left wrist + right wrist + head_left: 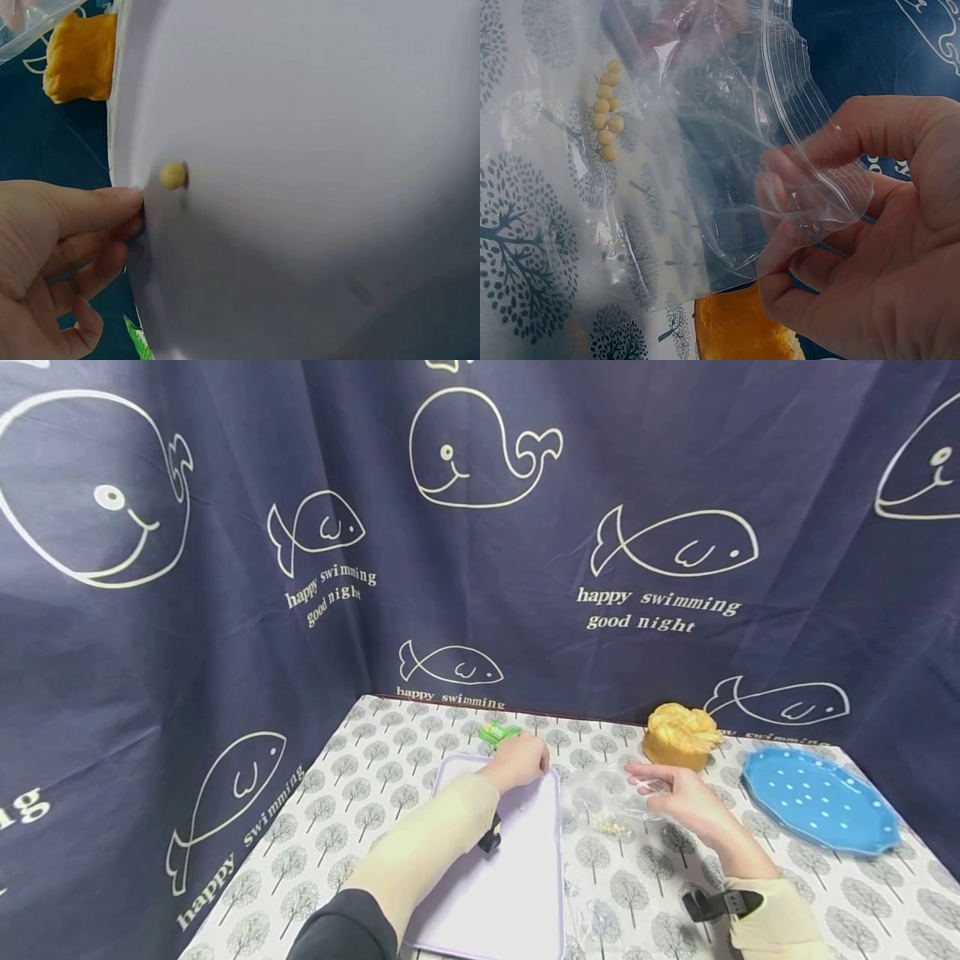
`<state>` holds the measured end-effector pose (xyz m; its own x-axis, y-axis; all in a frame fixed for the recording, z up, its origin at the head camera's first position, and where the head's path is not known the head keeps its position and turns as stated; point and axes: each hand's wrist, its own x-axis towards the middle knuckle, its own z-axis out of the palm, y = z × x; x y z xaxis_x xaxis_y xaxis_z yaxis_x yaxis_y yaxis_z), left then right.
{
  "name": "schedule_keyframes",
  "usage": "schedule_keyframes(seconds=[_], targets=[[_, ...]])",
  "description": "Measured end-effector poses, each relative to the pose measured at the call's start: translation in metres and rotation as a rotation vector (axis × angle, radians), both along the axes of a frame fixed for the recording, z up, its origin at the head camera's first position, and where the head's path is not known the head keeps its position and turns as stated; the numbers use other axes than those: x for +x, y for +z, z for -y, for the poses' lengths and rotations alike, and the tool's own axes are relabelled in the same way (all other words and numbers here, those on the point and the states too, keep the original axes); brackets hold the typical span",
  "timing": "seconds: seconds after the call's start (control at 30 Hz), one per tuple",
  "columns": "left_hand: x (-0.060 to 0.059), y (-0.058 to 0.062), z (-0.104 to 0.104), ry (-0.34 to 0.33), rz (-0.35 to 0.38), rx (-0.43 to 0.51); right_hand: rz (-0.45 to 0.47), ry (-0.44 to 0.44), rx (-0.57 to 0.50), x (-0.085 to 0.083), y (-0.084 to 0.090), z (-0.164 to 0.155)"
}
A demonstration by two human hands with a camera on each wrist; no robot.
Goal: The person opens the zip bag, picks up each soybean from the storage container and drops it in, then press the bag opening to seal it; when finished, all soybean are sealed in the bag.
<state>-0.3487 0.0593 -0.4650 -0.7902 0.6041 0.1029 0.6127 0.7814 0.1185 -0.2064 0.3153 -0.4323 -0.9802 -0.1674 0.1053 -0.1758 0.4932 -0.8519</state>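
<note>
A lavender tray (495, 893) lies in the middle of the table. My left hand (517, 762) grips its far rim, the fingers (82, 217) curled around the edge. One yellow bean (172, 175) lies on the tray (315, 150) beside that hand. To the right of the tray, my right hand (667, 789) pinches the open zip mouth of a clear plastic bag (603, 797). Several yellow beans (606, 109) sit inside the bag (727, 150), which lies partly on the cloth. The right fingers (840, 150) show through the plastic.
An orange round bread (678, 735) stands at the back, just beyond my right hand. A blue dotted plate (821, 797) lies at the far right. A green packet (498, 732) sits behind the tray. The tree-patterned tablecloth (360, 793) ends at dark whale-print curtains.
</note>
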Motion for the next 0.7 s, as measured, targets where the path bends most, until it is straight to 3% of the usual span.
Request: schedule_keyframes(seconds=[0.17,0.27,0.37,0.53,0.63,0.7], targets=[[0.003,0.000,0.002,0.004,-0.003,-0.010,-0.005,0.001,-0.004,0.001,-0.001,0.001],[0.005,0.006,0.000,0.001,0.012,0.055,0.002,-0.010,-0.003,0.001,0.000,0.001],[0.011,0.019,-0.004,-0.031,0.037,0.180,0.000,-0.004,0.001,0.000,-0.001,0.001],[0.033,0.052,-0.015,-0.151,0.059,0.383,-0.007,0.002,0.007,-0.001,0.001,0.001],[0.047,0.064,-0.023,-0.204,0.059,0.419,-0.003,0.001,0.010,-0.001,0.003,0.002],[0.054,0.067,-0.027,-0.231,0.037,0.395,-0.003,-0.001,0.014,-0.001,0.003,0.003]])
